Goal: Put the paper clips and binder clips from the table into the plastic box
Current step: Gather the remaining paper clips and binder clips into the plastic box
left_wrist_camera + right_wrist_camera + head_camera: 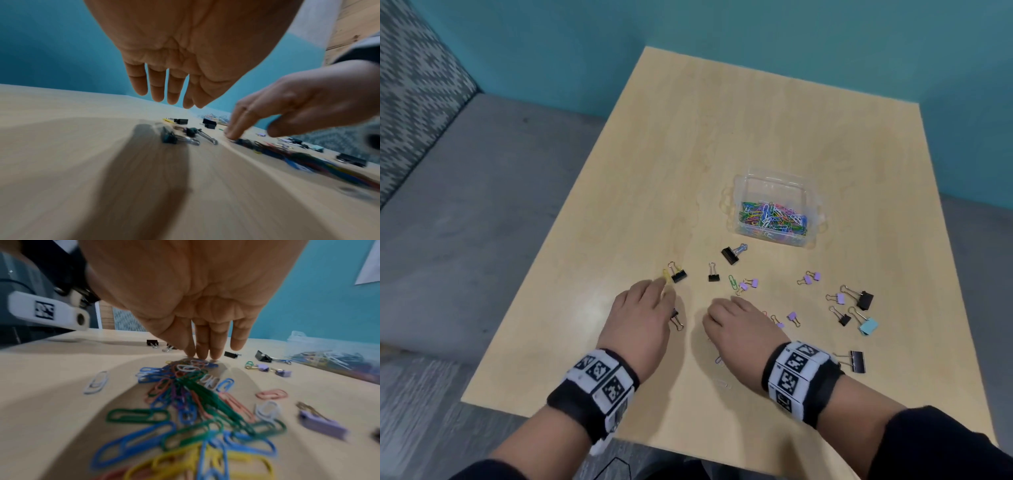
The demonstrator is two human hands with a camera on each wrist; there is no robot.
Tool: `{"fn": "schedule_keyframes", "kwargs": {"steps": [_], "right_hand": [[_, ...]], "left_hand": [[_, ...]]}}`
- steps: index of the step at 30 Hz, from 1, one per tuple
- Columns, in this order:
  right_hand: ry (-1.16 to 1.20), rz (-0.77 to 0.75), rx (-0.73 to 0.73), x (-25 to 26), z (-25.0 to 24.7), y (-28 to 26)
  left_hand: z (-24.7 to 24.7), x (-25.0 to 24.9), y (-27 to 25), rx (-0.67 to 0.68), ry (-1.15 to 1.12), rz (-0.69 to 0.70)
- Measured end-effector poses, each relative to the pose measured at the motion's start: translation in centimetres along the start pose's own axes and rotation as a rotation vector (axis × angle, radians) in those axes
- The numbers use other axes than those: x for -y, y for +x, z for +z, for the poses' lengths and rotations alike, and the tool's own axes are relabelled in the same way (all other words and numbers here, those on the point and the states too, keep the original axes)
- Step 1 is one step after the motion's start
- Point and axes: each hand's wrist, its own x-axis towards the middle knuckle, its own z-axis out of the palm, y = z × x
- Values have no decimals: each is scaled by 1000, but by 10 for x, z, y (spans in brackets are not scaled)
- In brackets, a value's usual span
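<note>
Box point(774, 205) stands on table point(756, 113), clips inside. Binder clips point(729, 255) lie scattered before it. Paper clips point(195, 402) lie heaped under right hand point(739, 329); left hand point(643, 315) alongside.

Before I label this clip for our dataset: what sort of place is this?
Probably an office lounge or booth: a light wood table against a teal wall, beside a grey upholstered bench.
</note>
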Motion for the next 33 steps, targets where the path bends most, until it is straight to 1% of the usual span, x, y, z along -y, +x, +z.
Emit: {"fn": "schedule_keyframes", "kwargs": {"steps": [1, 3, 5, 7, 9, 11, 13, 15, 18, 20, 23, 29, 33], "right_hand": [[20, 19, -3, -2, 2, -6], [43, 122, -8, -9, 4, -12], [37, 239, -22, -16, 2, -10], [32, 298, -6, -21, 0, -4], [15, 305, 31, -23, 0, 4], [-39, 288, 60, -19, 0, 6], [-65, 263, 53, -10, 2, 2], [-44, 212, 52, 2, 5, -5], [-15, 164, 29, 14, 9, -20], [21, 189, -36, 15, 12, -28], [84, 230, -103, 14, 11, -36], [105, 264, -152, 10, 12, -38], [122, 277, -165, 8, 10, -33]], "left_hand": [[0, 2, 9, 12, -2, 4], [0, 7, 27, 59, 5, 0], [-3, 11, 47, 87, 32, -20], [-9, 9, 63, 96, 76, 8], [-11, 2, 74, 142, 155, 58], [-9, -7, 78, 172, 222, 54], [-5, -15, 79, 162, 229, 0], [-2, -19, 82, 143, 198, -70], [2, -24, 87, 158, 149, -153], [2, -26, 90, 177, 116, -200], [2, -28, 91, 185, 68, -227], [-1, -34, 94, 242, 71, -252], [0, -40, 94, 246, 57, -262]]}}
